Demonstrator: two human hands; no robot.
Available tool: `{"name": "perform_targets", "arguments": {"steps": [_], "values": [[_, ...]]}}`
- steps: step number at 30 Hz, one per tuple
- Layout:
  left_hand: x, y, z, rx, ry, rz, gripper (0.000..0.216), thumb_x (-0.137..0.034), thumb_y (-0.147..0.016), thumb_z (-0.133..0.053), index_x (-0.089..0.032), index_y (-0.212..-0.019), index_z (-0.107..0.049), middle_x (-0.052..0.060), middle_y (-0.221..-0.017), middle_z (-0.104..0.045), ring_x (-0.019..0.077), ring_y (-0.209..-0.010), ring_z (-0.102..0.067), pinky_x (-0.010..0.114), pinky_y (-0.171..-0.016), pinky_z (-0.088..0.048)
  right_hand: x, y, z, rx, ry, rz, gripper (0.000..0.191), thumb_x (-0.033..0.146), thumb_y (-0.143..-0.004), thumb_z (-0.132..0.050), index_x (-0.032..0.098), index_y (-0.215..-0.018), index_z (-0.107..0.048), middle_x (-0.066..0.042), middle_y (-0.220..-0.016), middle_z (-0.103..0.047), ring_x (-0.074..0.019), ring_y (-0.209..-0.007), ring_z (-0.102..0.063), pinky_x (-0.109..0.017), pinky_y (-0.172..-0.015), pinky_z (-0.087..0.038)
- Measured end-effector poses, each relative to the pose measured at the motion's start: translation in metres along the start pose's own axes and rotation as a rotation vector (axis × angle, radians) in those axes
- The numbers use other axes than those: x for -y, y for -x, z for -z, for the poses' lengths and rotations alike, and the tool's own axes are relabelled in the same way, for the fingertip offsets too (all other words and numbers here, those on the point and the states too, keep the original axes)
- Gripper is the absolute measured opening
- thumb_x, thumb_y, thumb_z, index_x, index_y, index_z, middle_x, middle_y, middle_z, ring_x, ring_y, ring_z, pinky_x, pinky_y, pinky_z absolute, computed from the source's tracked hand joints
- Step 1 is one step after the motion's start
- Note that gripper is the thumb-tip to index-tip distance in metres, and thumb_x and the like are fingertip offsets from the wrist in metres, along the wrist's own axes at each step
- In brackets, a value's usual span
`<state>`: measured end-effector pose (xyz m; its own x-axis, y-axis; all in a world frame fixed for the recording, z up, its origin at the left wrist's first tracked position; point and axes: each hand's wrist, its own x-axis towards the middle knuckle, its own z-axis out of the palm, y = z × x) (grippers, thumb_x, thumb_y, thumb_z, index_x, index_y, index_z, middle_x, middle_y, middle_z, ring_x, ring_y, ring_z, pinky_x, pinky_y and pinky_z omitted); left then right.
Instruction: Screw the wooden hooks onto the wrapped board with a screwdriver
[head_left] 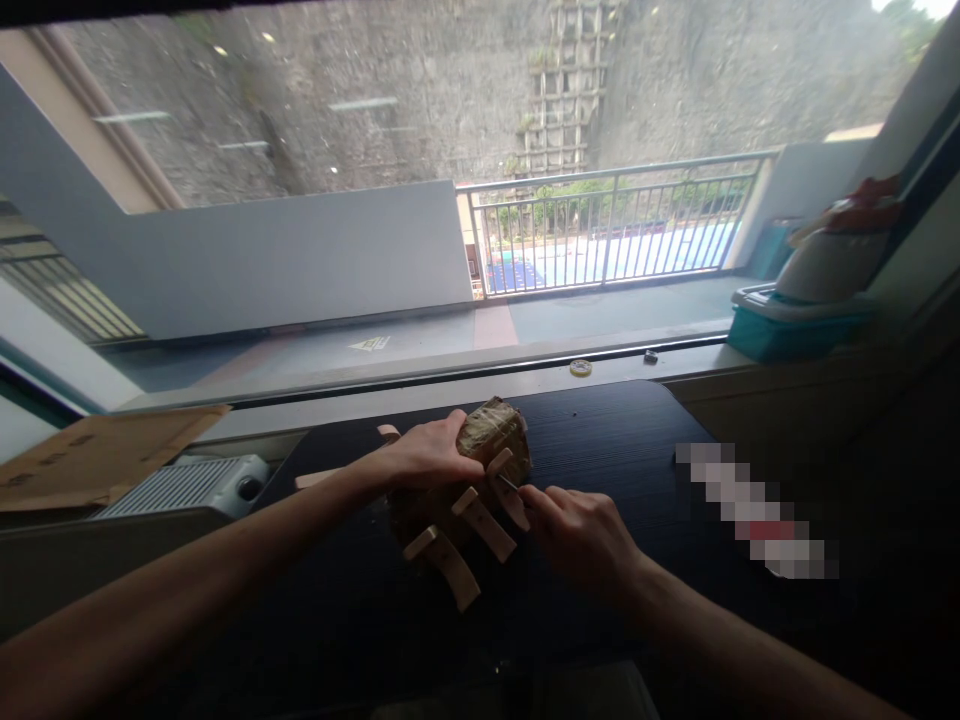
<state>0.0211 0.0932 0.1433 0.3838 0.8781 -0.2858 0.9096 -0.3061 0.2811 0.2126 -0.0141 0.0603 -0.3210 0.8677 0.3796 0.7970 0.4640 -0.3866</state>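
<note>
A brown, tape-wrapped block (495, 422) lies on the dark table (607, 445), with several pale, bent wooden pieces sticking out from its sides. My left hand (431, 452) grips the block from above, thumb along its near side and fingers mostly hidden behind it. Closed around a thin metal shaft like a screwdriver's (508, 482), my right hand (574, 520) covers any handle. The shaft's tip meets the wooden piece (501, 462) nearest that hand. Two more wooden pieces, a middle one (486, 528) and a left one (450, 572), angle down toward me.
A roll of yellowish tape (580, 368) and a small dark item (650, 356) sit on the window sill. Flattened cardboard (105, 450) rests above a white radiator (187, 490) at left. A blurred pale object (750, 515) lies right; a teal box (780, 325) stands behind.
</note>
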Motion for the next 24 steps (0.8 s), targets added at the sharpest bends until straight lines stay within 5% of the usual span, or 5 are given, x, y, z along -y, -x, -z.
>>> {"name": "perform_targets", "arguments": {"steps": [6,10,16,20,24], "values": [[0.0,0.001,0.0,-0.005,-0.014,0.012,0.057,-0.052,-0.062,-0.059,-0.022,-0.108,-0.046,0.005,-0.095,-0.065,0.0232,-0.082,-0.063,0.029,-0.065,-0.045,0.005,0.001,-0.017,-0.169,-0.85,-0.503,0.031,0.036,-0.086,-0.049,0.014,-0.096,-0.069,-0.009,-0.095,-0.071,-0.0218,-0.089,-0.064,-0.03,-0.076,-0.049],[-0.001,0.002,0.001,-0.006,-0.013,0.019,0.056,-0.051,-0.062,-0.059,-0.022,-0.109,-0.047,0.005,-0.094,-0.066,0.0235,-0.082,-0.063,0.028,-0.065,-0.045,0.005,0.0,0.001,-0.002,-0.479,-0.38,0.03,0.03,-0.085,-0.051,0.019,-0.11,-0.063,-0.006,-0.091,-0.071,-0.0204,-0.081,-0.065,-0.029,-0.069,-0.047],[-0.002,0.004,0.0,0.002,0.001,0.022,0.058,-0.053,-0.062,-0.059,-0.022,-0.109,-0.047,0.005,-0.093,-0.066,0.0245,-0.084,-0.063,0.028,-0.064,-0.046,0.016,-0.005,0.026,0.228,0.397,0.15,0.044,0.004,-0.083,-0.044,0.018,-0.123,-0.052,-0.007,-0.079,-0.064,-0.0184,-0.062,-0.061,-0.026,-0.052,-0.039],[0.001,0.002,0.0,0.017,0.031,0.018,0.058,-0.053,-0.062,-0.058,-0.022,-0.109,-0.046,0.005,-0.092,-0.066,0.0239,-0.082,-0.063,0.028,-0.063,-0.046,0.015,-0.01,0.023,0.257,0.436,0.181,0.043,0.004,-0.083,-0.045,0.013,-0.125,-0.051,-0.009,-0.076,-0.063,-0.0178,-0.06,-0.06,-0.026,-0.052,-0.04],[0.004,0.0,0.0,0.016,0.026,0.004,0.059,-0.053,-0.061,-0.059,-0.022,-0.11,-0.047,0.005,-0.094,-0.066,0.0238,-0.081,-0.063,0.03,-0.068,-0.046,0.007,-0.007,0.007,0.14,0.029,-0.068,0.04,0.013,-0.085,-0.045,0.019,-0.124,-0.055,-0.007,-0.079,-0.068,-0.0162,-0.063,-0.061,-0.025,-0.058,-0.042]]}}
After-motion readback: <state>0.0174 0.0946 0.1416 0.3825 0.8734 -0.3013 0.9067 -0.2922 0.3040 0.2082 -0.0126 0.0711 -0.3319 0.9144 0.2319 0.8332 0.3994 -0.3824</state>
